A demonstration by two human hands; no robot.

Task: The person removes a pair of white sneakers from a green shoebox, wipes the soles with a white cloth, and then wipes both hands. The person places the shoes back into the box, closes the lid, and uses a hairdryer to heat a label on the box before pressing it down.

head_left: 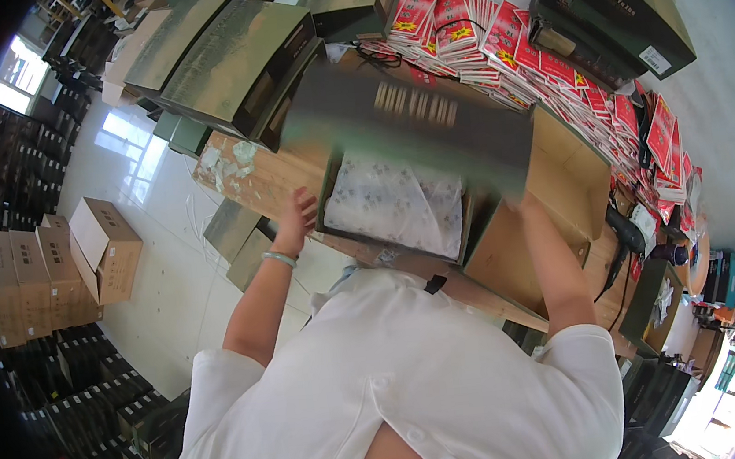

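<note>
Green rectangular lid (406, 128) (blurred) above crinkled, patterned paper (391, 202)

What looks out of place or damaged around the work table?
The red packets stand out: they sprawl in a loose, overlapping heap along the far side of the table. Its left end also carries ragged pale scraps, perhaps torn tape or paper.

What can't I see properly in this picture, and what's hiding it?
All in the head view:
- Whatever lies under the patterned paper: the paper covers it.
- The pale print on the dark green lid: blurred.
- Fingers of the right hand: blurred, partly behind the lid.
- Labels on the stacked dark boxes: too small.
</note>
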